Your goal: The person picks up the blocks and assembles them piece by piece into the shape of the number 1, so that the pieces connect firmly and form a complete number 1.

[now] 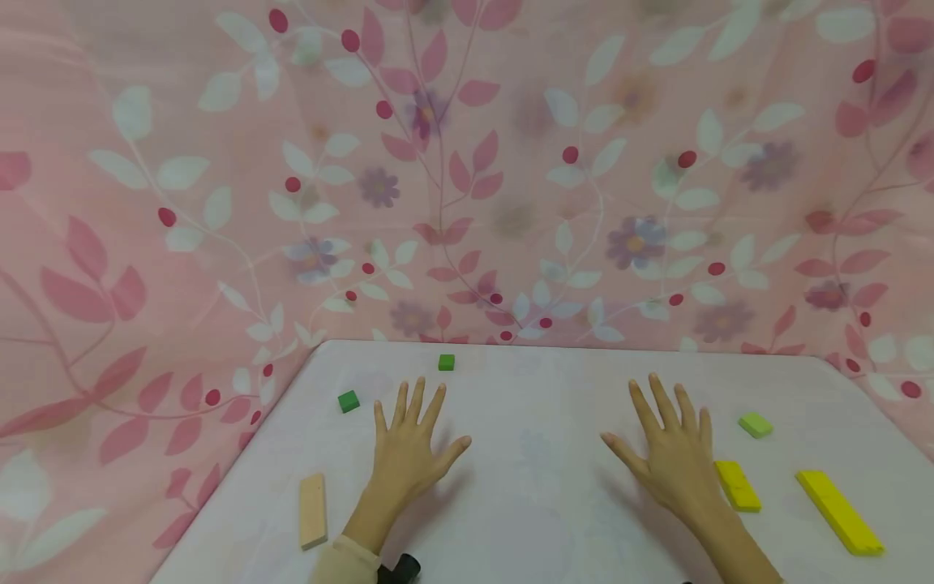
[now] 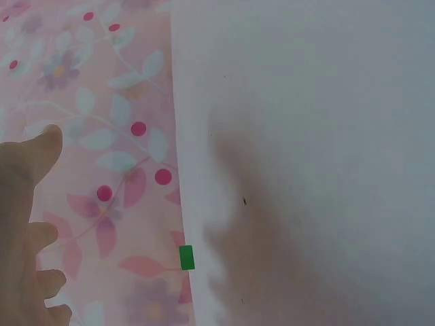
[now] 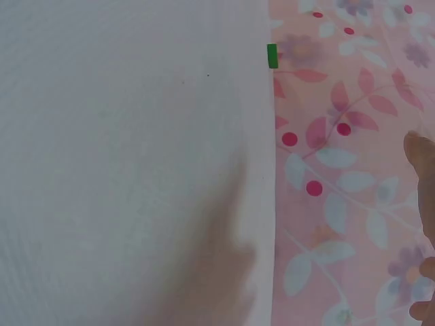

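Both hands hover over a white table with fingers spread and hold nothing. In the head view the left hand (image 1: 407,456) is left of the middle, its shadow falling on the cloth. Nearest to it lie a dark green block (image 1: 349,401) and a green cube (image 1: 447,362) at the far edge. A flat wooden block (image 1: 313,511) lies beside the left forearm. The right hand (image 1: 674,458) is right of the middle, close to a short yellow block (image 1: 738,486). Farther right are a light green block (image 1: 756,424) and a long yellow block (image 1: 840,513).
The white tabletop (image 1: 533,519) ends at a pink floral curtain (image 1: 496,178) behind and at the left. A black cylindrical object (image 1: 401,568) shows at the left wrist, by a cream sleeve (image 1: 346,561).
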`<state>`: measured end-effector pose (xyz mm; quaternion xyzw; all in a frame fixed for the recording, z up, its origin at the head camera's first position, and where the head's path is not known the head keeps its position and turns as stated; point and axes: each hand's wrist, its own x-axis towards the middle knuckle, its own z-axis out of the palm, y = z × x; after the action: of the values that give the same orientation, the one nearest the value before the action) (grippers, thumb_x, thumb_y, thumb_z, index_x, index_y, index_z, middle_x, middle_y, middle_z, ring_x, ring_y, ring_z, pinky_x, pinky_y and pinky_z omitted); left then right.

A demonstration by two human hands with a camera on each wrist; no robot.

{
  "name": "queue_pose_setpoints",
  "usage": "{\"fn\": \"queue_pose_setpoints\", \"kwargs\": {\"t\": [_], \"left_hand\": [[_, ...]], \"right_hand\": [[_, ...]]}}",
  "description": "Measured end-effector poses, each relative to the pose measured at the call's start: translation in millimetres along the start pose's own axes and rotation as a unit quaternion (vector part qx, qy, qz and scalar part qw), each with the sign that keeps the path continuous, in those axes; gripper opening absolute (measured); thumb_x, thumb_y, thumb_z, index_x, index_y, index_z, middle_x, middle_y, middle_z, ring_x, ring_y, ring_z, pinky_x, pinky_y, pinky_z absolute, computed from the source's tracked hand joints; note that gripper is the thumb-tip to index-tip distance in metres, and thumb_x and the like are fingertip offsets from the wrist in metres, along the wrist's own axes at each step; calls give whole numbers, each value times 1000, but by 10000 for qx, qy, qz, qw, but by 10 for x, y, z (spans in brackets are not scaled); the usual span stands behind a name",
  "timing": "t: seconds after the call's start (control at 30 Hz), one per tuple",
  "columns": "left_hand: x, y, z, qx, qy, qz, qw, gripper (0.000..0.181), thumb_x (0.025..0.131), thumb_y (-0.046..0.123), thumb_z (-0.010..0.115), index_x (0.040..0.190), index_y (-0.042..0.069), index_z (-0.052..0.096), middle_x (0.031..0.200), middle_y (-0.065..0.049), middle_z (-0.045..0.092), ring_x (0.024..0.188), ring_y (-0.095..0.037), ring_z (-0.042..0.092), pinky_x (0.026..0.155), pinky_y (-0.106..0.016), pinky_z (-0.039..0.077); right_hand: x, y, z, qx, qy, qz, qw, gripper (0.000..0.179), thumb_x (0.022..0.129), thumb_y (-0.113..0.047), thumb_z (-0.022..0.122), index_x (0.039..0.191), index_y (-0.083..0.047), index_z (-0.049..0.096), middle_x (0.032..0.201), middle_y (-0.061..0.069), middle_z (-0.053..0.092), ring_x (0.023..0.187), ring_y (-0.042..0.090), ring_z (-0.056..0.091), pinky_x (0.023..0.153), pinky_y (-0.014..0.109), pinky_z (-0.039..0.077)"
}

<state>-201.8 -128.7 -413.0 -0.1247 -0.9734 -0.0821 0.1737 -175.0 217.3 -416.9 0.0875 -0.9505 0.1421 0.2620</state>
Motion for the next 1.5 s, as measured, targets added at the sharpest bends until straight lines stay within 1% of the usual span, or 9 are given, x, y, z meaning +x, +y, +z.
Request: {"fn": "queue_pose_setpoints", "kwargs": {"t": [0.23,0.4,0.57,0.67,0.83,0.97,1.2,1.37,1.5], "left_hand": [[-105,-208,-32,-205,-100,-193,9996,81,84,68,47,148,21,30,155,-12,20,142,-36,13,106,-66,6],[-174,-360,-69,-125,-236,-439,9987,83,84,69,47,148,17,31,150,-18,30,137,-42,23,103,-67,16],[-222,-485,-86,91,-194,-549,9983,84,83,68,49,145,12,36,136,-21,48,126,-42,41,95,-64,34],[-256,-552,-93,105,-50,-545,9984,82,83,65,54,141,8,41,123,-20,58,115,-40,52,85,-59,43],[-307,-647,-121,-60,-38,-628,9980,78,82,61,59,136,6,47,114,-20,63,103,-39,59,77,-57,46],[-352,-723,-159,-61,-283,-729,9969,74,80,57,64,132,5,50,113,-20,63,102,-41,58,78,-56,47],[-434,-863,-225,-172,-959,-890,9913,67,76,44,73,124,1,55,111,-22,61,102,-43,55,79,-57,46],[-470,-907,-261,-57,-1108,-888,9899,66,74,41,75,121,0,56,109,-23,61,100,-43,54,74,-58,45],[-503,-934,-287,-17,-1369,-1111,9843,62,74,40,75,119,0,57,107,-22,60,99,-41,51,75,-58,42]], "right_hand": [[-41,100,-33,31,136,-24,9999,79,84,-54,59,145,-11,34,148,23,27,131,49,24,99,68,21],[-83,175,-57,-32,266,24,9996,79,82,-53,63,143,-10,37,145,25,30,121,51,34,88,68,31],[-121,247,-78,-125,281,8,9995,77,83,-52,63,142,-9,38,142,26,33,115,52,38,79,70,35],[-150,284,-95,-122,335,-15,9994,75,83,-49,65,140,-7,40,139,28,37,111,52,41,75,70,36],[-200,377,-118,-104,184,66,9998,73,84,-46,65,141,-7,39,134,30,41,106,55,42,72,70,37],[-245,468,-137,-59,-19,164,9998,72,85,-44,64,140,-5,39,130,33,42,102,57,43,70,70,37],[-320,578,-194,42,-451,298,9985,70,86,-43,63,137,-1,40,128,34,41,104,58,41,72,72,35],[-350,636,-223,49,-858,363,9956,69,88,-44,61,135,3,41,126,34,43,104,58,41,74,73,35],[-353,699,-236,48,-1055,388,9937,67,87,-44,62,131,4,44,121,34,47,100,58,43,72,71,38]]}}
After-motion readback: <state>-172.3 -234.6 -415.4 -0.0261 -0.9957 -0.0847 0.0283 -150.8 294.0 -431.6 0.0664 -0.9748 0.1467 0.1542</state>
